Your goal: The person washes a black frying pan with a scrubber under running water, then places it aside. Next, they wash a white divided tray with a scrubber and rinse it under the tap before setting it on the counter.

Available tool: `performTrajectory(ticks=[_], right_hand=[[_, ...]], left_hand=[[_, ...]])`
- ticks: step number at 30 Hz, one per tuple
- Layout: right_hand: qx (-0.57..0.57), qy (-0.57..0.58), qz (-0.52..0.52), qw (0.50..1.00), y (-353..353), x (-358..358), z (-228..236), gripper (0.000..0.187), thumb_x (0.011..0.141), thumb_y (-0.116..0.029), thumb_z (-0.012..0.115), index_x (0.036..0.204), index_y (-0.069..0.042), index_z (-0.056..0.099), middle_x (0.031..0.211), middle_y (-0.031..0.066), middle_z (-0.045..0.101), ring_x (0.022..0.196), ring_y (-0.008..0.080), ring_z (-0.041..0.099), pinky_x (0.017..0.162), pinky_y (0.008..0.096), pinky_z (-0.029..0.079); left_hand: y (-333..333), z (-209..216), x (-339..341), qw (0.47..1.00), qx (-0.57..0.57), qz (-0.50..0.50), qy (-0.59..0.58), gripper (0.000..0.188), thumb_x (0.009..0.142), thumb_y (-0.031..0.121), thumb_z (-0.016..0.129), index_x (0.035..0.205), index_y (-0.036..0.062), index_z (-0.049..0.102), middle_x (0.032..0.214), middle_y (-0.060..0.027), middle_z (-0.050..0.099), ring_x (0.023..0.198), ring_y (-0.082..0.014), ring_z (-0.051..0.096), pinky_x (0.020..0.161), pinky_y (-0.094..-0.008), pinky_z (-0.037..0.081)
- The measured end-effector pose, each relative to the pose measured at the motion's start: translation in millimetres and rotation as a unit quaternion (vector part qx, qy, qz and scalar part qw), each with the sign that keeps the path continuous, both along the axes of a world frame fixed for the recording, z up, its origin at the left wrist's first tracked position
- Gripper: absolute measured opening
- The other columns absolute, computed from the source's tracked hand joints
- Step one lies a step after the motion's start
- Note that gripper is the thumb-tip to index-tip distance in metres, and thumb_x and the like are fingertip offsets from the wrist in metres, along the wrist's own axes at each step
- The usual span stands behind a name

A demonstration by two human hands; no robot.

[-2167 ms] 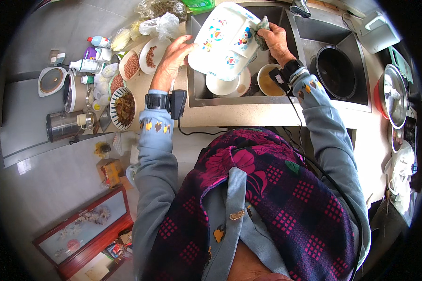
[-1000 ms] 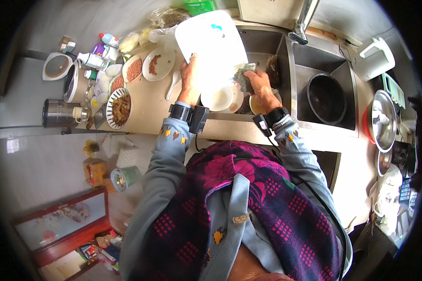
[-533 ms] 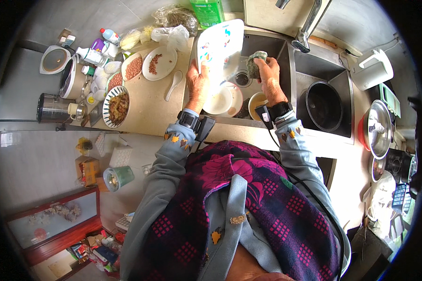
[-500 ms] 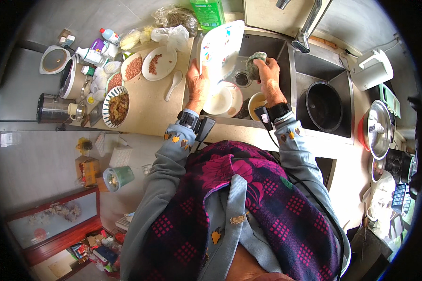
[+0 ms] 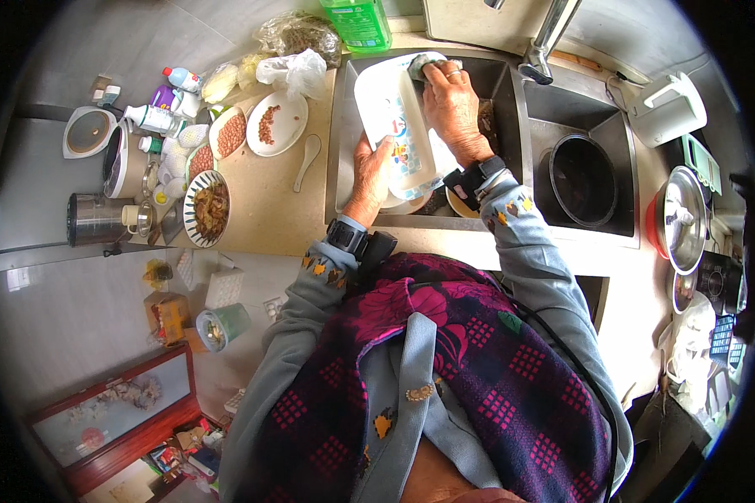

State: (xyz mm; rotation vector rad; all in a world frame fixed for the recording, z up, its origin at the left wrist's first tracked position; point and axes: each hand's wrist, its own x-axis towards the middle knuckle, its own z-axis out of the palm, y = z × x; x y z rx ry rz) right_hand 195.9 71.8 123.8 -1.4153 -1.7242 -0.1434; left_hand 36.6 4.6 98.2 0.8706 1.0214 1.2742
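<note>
Your left hand (image 5: pixel 369 172) grips the near lower edge of the white tray (image 5: pixel 394 126), fingers curled round its rim, holding it tilted up on edge over the sink (image 5: pixel 341 117); your right hand (image 5: pixel 451 105) lies flat against the tray's upper right side, closed over a grey-green sponge (image 5: pixel 424 65) that it presses to the far corner; so the tray stands between your two hands, the left below and the right above, both touching it; under the tray's low end sits a white bowl (image 5: pixel 394 199) in the basin, and just beside it, by your right wrist, a second bowl (image 5: pixel 460 204) with a yellowish rim; the tap (image 5: pixel 549 38) hangs over the divider just to the right of your right hand, near enough to crowd a swing that way; the sink's left wall stands close to the tray's left edge, and the near rim runs just under your left wrist; right of the divider the second basin holds a dark pot (image 5: pixel 583 178), well apart from the tray; left of the sink the table (image 5: pixel 264 210) shows a bare strip with a white spoon (image 5: pixel 306 159) on it, then plates of food (image 5: pixel 252 130) further left; a green bottle (image 5: pixel 356 18) stands at the far edge behind the sink.
</note>
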Motion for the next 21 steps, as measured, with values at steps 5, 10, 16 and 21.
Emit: performTrajectory(ticks=[5,10,16,21], right_hand=[[-0.118,-0.09,-0.011,0.989,3,-5,-5,0.02,0.074,-0.006,0.057,0.093,-0.008,0.064,0.098,0.0117,0.062,0.09,0.0337,0.061,0.075,0.0409,0.053],[-0.249,-0.098,0.046,0.962,-5,-10,-7,0.024,0.076,-0.007,0.053,0.096,-0.006,0.066,0.101,0.016,0.064,0.089,0.0356,0.064,0.078,0.0432,0.051],[-0.375,-0.052,0.144,0.914,-5,5,1,0.029,0.073,-0.017,0.058,0.098,-0.007,0.069,0.095,0.0179,0.067,0.09,0.0352,0.064,0.079,0.043,0.051],[-0.353,0.411,0.147,0.828,1,9,5,0.038,0.071,-0.012,0.064,0.106,0.004,0.064,0.084,0.0177,0.069,0.079,0.0191,0.066,0.071,0.0297,0.052]], left_hand=[[9,-7,-11,1.0,0.023,0.009,-0.012,0.031,0.093,0.009,0.052,0.123,0.0025,0.051,0.108,-0.0063,0.061,0.09,-0.0125,0.06,0.079,-0.0288,0.051],[15,-17,-23,1.0,0.014,0.014,-0.023,0.03,0.094,0.009,0.051,0.123,0.0029,0.051,0.109,-0.0065,0.061,0.09,-0.0118,0.06,0.079,-0.0287,0.052],[16,-23,-35,0.999,0.016,-0.006,-0.027,0.035,0.091,0.011,0.058,0.124,0.0002,0.05,0.11,-0.0094,0.062,0.093,-0.0167,0.062,0.082,-0.0323,0.053],[20,-18,-37,0.999,-0.009,-0.014,-0.036,0.037,0.09,0.008,0.057,0.126,0.0016,0.049,0.109,-0.01,0.062,0.093,-0.0178,0.062,0.082,-0.0328,0.052]])
